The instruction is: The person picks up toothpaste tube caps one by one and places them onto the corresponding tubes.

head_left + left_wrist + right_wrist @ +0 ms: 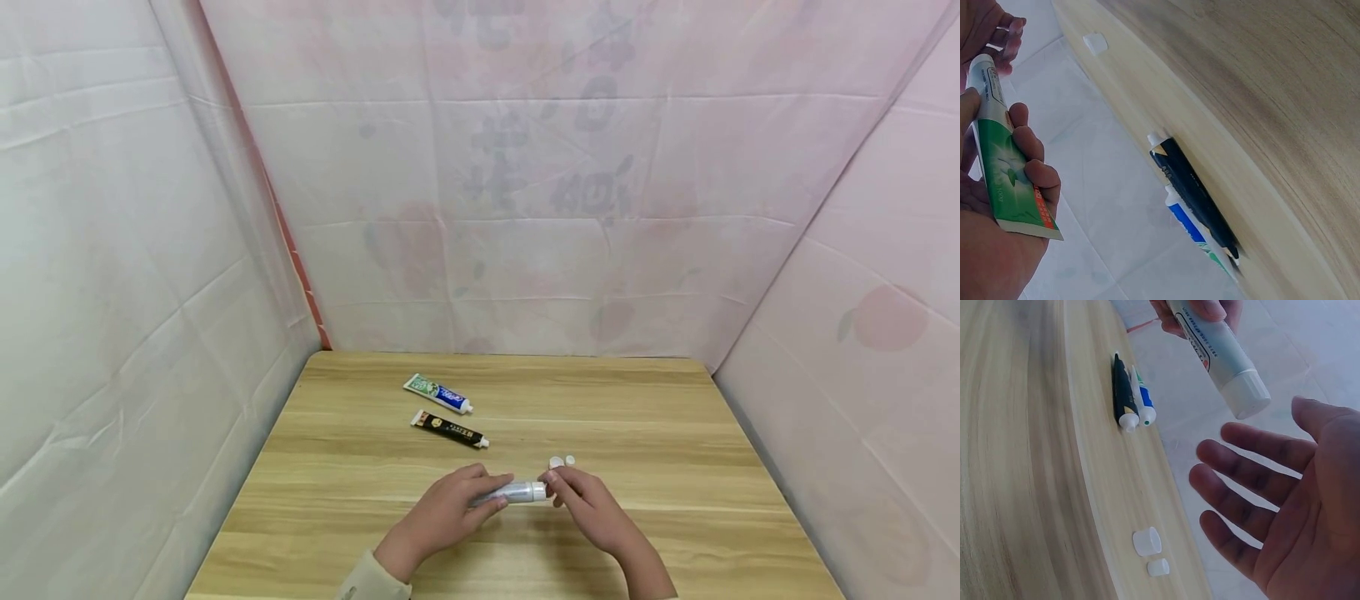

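My left hand (pixel 450 504) grips a silver-white and green toothpaste tube (pixel 1013 169) around its body. The tube's white cap (pixel 1246 394) is on its end and points toward my right hand (pixel 588 504). In the right wrist view the right hand's fingers (pixel 1254 475) are spread beside the cap, apart from it and holding nothing. Two loose white caps, a larger one (pixel 1147 541) and a smaller one (pixel 1158 567), lie on the table just beyond the right hand. In the head view the left fingers cover part of the tube.
A black toothpaste tube (pixel 450 429) lies on the wooden table (pixel 360 517), left of centre. Behind it is a blue, green and white toothpaste tube (pixel 438 393). Pale fabric walls (pixel 525 275) surround the table at the back and both sides.
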Tool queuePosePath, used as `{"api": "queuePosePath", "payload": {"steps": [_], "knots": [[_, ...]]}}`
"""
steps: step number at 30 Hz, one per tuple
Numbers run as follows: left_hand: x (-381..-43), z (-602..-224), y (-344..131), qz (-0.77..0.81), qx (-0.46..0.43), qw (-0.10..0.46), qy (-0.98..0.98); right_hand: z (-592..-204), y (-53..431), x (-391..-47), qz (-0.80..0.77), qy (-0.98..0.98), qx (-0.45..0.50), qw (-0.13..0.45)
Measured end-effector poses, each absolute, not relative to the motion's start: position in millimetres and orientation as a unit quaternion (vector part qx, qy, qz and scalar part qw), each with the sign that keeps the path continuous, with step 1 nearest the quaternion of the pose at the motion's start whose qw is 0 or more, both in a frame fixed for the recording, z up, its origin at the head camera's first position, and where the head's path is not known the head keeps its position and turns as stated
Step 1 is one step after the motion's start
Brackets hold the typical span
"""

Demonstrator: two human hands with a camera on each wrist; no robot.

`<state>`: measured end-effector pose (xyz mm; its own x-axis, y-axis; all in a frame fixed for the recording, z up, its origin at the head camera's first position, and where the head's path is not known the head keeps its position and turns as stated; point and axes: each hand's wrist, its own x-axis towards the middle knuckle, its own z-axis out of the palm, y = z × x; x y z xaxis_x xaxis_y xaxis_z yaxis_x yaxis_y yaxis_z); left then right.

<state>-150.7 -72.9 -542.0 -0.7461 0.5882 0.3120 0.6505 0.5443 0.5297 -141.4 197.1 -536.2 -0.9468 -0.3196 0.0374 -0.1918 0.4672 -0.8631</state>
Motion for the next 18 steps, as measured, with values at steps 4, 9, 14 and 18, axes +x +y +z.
{"api": "queuePosePath", "payload": {"steps": [4, 9, 14, 18], "knots": [[-150.8, -542.6, -73.4, -0.318, -0.353, 0.048, -0.879, -533.5, 199.2, -139.5, -0.506, 0.849, -0.137, 0.056], [-151.1, -542.0, -73.7, -0.317, -0.35, 0.044, -0.88, -533.3, 201.6, -138.8, -0.507, 0.844, -0.171, 0.033], [-151.3, -542.9, -73.5, -0.318, -0.348, 0.041, -0.881, -536.4, 201.7, -139.7, -0.498, 0.841, -0.212, -0.003], [-151.5, -544.4, -73.1, -0.319, -0.345, 0.037, -0.882, -537.9, 201.3, -139.7, -0.511, 0.832, -0.217, 0.006]]}}
